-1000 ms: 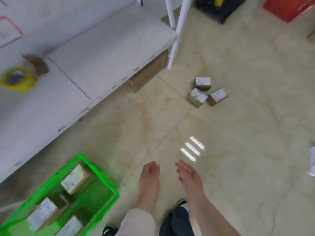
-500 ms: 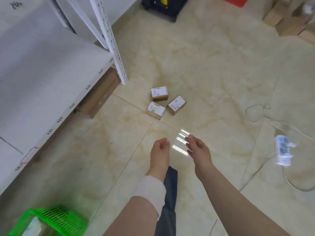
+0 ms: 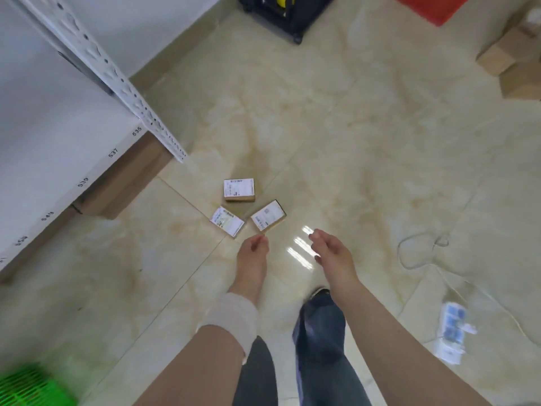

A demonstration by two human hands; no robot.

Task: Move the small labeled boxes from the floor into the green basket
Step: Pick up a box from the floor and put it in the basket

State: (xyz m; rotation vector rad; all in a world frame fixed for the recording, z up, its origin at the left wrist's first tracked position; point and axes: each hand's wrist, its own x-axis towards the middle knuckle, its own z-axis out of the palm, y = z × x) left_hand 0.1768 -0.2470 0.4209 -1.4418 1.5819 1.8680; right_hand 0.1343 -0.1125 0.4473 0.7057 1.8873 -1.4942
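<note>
Three small brown boxes with white labels lie close together on the tiled floor: a far one [image 3: 239,189], a left one [image 3: 227,225] and a right one [image 3: 268,219]. My left hand [image 3: 253,259] hovers just below the left and right boxes, fingers loosely curled, holding nothing. My right hand [image 3: 332,252] is to the right of the boxes, fingers apart and empty. Only a corner of the green basket [image 3: 32,388] shows at the bottom left, behind me.
A white shelf unit [image 3: 58,136] with a perforated post [image 3: 117,80] stands at left, a large carton [image 3: 126,183] under it. A power strip [image 3: 452,329] and its cable lie at right. More cartons [image 3: 509,60], a black cart [image 3: 287,13] and a red bin are farther back.
I have stepped toward the three boxes; they now sit closer and both hands have reached nearer to them. The green basket has slid almost out of view at bottom left.
</note>
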